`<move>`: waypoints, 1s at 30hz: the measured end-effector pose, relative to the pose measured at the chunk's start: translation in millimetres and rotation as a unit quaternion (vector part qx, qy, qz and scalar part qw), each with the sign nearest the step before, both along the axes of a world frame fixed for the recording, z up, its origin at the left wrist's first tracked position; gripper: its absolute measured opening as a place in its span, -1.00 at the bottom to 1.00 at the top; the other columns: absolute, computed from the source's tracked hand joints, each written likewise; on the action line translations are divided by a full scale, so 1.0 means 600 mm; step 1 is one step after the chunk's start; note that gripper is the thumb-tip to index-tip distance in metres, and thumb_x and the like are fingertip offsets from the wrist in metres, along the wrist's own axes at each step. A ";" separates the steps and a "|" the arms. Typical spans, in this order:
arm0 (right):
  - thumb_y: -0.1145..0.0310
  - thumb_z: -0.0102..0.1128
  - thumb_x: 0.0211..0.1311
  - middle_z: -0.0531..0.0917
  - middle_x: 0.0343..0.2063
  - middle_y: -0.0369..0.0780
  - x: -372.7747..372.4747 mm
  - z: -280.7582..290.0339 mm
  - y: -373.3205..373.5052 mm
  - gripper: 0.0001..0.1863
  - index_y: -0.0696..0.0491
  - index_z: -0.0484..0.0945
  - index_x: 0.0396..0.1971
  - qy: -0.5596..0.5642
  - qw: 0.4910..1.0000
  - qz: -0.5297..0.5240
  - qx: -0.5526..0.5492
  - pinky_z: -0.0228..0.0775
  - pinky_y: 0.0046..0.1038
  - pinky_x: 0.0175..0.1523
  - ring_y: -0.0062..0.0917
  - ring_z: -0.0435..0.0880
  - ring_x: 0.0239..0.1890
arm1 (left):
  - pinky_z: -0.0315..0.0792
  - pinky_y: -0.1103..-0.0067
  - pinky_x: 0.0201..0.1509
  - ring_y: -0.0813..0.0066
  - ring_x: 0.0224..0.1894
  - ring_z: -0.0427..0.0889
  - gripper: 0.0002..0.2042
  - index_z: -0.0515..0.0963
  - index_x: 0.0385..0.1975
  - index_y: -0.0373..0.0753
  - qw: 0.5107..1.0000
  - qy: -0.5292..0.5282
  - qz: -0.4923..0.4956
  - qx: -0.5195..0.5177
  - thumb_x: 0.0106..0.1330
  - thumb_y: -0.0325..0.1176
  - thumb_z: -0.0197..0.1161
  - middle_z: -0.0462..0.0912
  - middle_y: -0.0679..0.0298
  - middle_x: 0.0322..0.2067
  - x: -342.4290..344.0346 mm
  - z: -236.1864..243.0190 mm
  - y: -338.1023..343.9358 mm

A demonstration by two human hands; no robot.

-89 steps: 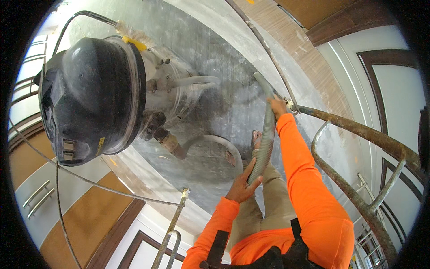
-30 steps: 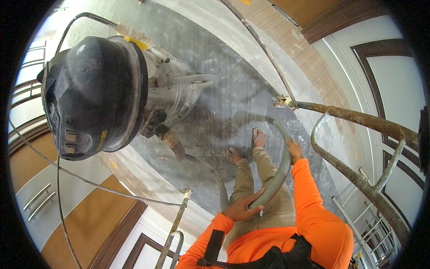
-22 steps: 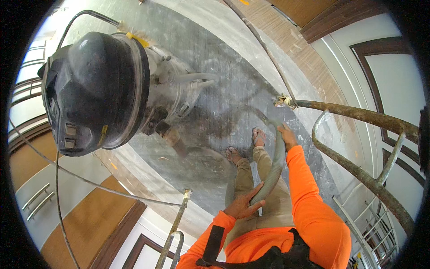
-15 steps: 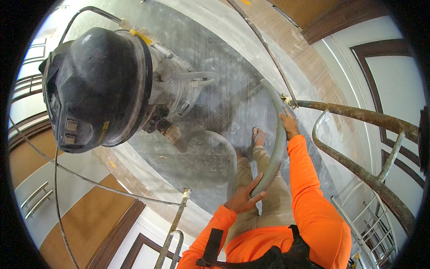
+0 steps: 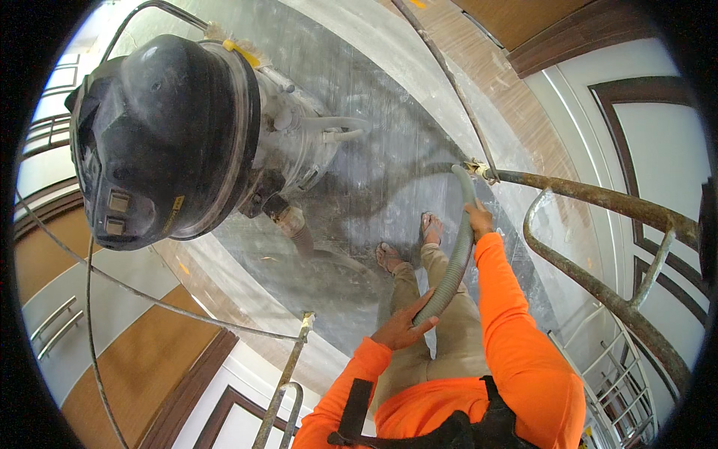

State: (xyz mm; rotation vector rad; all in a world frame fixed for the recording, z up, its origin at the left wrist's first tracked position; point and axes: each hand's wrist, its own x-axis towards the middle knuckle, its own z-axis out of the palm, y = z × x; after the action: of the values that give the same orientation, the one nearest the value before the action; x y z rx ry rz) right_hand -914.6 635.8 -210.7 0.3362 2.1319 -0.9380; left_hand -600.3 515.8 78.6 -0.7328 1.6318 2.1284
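Observation:
A grey-green corrugated vacuum hose (image 5: 451, 278) runs in a curve in front of my legs. My left hand (image 5: 404, 323) is closed around its near part, just above my thighs. Farther along, my right hand (image 5: 480, 219) grips the same hose near its upper bend. To the left stands a large dusty vacuum cleaner (image 5: 161, 142) with a rounded black top and a pale drum. From a fitting (image 5: 288, 218) low on its side, a dust-coated length of hose (image 5: 329, 258) leads toward my feet. Where the hose goes past my left hand is hidden.
Rusty scaffold frames stand close on the right (image 5: 598, 191) and at lower left (image 5: 288, 374), with long thin braces (image 5: 449, 71). A white metal rack (image 5: 617, 367) is at lower right. Dust covers the grey floor (image 5: 374, 165). White panelled doors (image 5: 658, 142) line the right side.
The loose loop beside my left leg has swung away toward the vacuum, baring my left foot. My hands keep hold of the hose; the right has come slightly nearer to me.

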 end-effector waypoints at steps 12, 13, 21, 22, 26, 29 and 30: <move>0.18 0.28 0.18 0.60 0.04 -0.01 -0.036 0.152 -0.121 -0.30 0.09 0.37 0.32 0.021 0.994 0.046 -0.094 0.45 -0.36 0.00 -0.36 0.62 -0.07 | 0.32 0.36 0.28 0.13 0.24 0.48 -0.29 0.07 0.47 -0.14 0.998 0.043 0.018 -0.053 0.42 -0.03 0.16 0.42 -0.05 0.26 -0.010 -0.024 0.000; 0.21 0.27 0.20 0.62 -0.02 -0.05 -0.045 0.130 -0.121 -0.32 0.09 0.37 0.32 0.089 0.991 0.052 -0.089 0.48 -0.35 -0.09 -0.37 0.63 -0.15 | 0.31 0.36 0.30 0.13 0.26 0.46 -0.30 0.08 0.47 -0.15 0.996 0.055 0.030 -0.058 0.42 -0.03 0.16 0.40 -0.05 0.28 -0.022 -0.028 -0.008; 0.14 0.28 0.12 0.54 0.14 0.10 -0.075 0.011 -0.150 -0.25 0.17 0.37 0.30 0.135 0.989 0.060 0.026 0.37 -0.32 0.20 -0.16 0.57 0.16 | 0.11 0.34 0.44 0.10 0.44 0.19 -0.29 0.05 0.47 -0.19 0.998 -0.010 0.063 -0.016 0.43 -0.03 0.14 0.20 -0.08 0.39 -0.067 -0.099 -0.040; 0.12 0.27 0.11 0.53 0.15 0.12 -0.076 -0.003 -0.144 -0.25 0.16 0.37 0.30 0.110 0.993 0.044 -0.006 0.36 -0.31 0.21 -0.14 0.55 0.18 | 0.11 0.34 0.45 0.10 0.44 0.19 -0.29 0.05 0.47 -0.20 0.998 -0.019 0.057 -0.001 0.43 -0.03 0.14 0.20 -0.08 0.39 -0.074 -0.089 -0.044; 0.10 0.24 0.11 0.52 0.14 0.15 -0.046 0.017 -0.145 -0.24 0.13 0.36 0.31 0.007 0.995 0.097 0.000 0.34 -0.29 0.23 -0.09 0.54 0.19 | 0.14 0.34 0.42 0.08 0.42 0.23 -0.28 0.06 0.47 -0.19 0.997 -0.052 0.001 -0.052 0.41 -0.01 0.15 0.25 -0.11 0.36 -0.050 -0.032 -0.044; 0.14 0.24 0.13 0.55 0.13 0.12 0.004 0.046 -0.114 -0.26 0.10 0.35 0.33 -0.003 0.993 0.119 0.015 0.36 -0.32 0.20 -0.18 0.57 0.15 | 0.23 0.33 0.37 -0.02 0.37 0.32 -0.26 0.05 0.47 -0.11 0.996 0.005 0.009 -0.091 0.40 0.06 0.14 0.35 -0.10 0.30 -0.007 -0.014 -0.018; 0.15 0.25 0.15 0.55 0.13 0.08 0.027 0.068 -0.114 -0.26 0.06 0.34 0.34 -0.033 0.994 0.105 0.012 0.39 -0.30 0.16 -0.20 0.58 0.11 | 0.23 0.33 0.37 -0.01 0.36 0.33 -0.26 0.05 0.47 -0.11 0.996 0.000 0.010 -0.084 0.40 0.07 0.13 0.36 -0.10 0.30 0.009 -0.004 -0.014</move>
State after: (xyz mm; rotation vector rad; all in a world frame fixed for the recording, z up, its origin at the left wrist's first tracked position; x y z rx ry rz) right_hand -898.6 567.5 -170.0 0.1483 2.0728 -0.7695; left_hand -594.7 507.2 76.3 -0.8025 1.8279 2.0203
